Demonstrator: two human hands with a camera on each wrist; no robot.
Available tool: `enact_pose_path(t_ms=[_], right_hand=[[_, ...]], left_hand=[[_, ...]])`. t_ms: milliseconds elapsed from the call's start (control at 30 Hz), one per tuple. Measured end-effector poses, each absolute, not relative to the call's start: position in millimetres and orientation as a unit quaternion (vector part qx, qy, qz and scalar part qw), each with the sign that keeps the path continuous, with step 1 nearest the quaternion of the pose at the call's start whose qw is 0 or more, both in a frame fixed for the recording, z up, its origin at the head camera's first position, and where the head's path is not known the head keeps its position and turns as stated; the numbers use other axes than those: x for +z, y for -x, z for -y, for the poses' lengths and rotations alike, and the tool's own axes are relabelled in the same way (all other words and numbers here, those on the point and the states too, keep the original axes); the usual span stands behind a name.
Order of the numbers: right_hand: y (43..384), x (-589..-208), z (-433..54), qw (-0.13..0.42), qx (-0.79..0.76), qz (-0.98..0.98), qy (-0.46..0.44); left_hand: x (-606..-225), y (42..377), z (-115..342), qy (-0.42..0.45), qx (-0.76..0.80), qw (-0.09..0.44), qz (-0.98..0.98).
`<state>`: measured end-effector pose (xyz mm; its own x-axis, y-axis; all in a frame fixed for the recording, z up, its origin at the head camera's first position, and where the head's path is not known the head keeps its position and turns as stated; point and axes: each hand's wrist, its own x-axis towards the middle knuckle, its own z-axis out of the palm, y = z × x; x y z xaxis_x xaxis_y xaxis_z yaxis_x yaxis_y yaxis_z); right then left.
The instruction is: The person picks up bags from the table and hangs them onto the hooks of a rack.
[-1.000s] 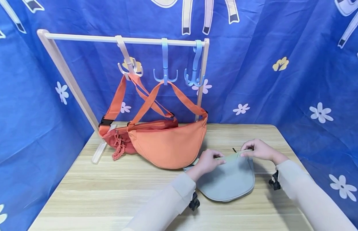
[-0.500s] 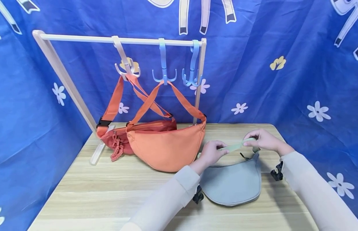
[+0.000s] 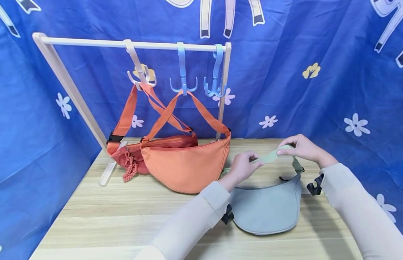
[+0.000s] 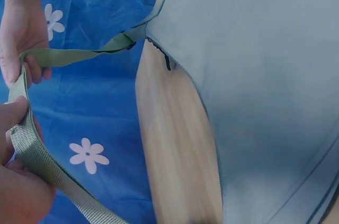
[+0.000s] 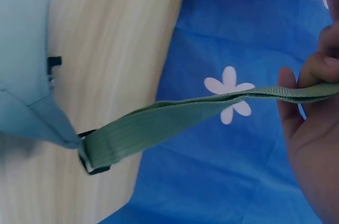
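A grey-blue crescent shoulder bag (image 3: 266, 209) lies at the right of the table below both hands. Its pale green webbing strap (image 3: 269, 156) is raised above it. My left hand (image 3: 243, 167) pinches the strap left of its middle, and my right hand (image 3: 300, 148) pinches it farther right. Between them runs a short stretch of strap. In the right wrist view the strap (image 5: 164, 123) slopes down to a black buckle (image 5: 95, 152) at the bag's corner. The left wrist view shows the fingers of both hands close together on the strap (image 4: 45, 163).
A rack with a white bar (image 3: 91, 42) stands at the back left. An orange bag (image 3: 188, 168) hangs from a blue hook (image 3: 183, 72), a red bag (image 3: 136, 153) from a white hook (image 3: 139, 68). Another blue hook (image 3: 216, 76) bears no bag. Blue patterned cloth (image 3: 269, 72) surrounds the table.
Both hands have gone from the bag's top edge to its strap and lifted it up and away. The bag has shifted slightly right and towards the front, lying fully in view below them.
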<state>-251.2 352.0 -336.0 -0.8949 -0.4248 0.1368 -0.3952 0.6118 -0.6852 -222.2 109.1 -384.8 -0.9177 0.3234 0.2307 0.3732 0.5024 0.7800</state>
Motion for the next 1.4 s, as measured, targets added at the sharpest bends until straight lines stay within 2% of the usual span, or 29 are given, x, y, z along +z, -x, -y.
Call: enact_pose_path(t_ms=[333, 533, 867, 1400], right_hand=[[256, -306, -352, -0.01, -0.363, -0.901, 0.237], [256, -287, -352, -0.012, -0.36, -0.909, 0.208], [256, -259, -347, -0.038, -0.362, -0.912, 0.187], [257, -217, -335, -0.073, -0.345, -0.917, 0.185]], left_hand=[[-360, 225, -114, 0.223, -0.474, 0.035, 0.851], [-347, 225, -117, 0.227, -0.516, 0.021, 0.826], [-325, 226, -121, 0.246, -0.526, 0.104, 0.807], [-294, 231, -115, 0.227, -0.578, 0.152, 0.769]])
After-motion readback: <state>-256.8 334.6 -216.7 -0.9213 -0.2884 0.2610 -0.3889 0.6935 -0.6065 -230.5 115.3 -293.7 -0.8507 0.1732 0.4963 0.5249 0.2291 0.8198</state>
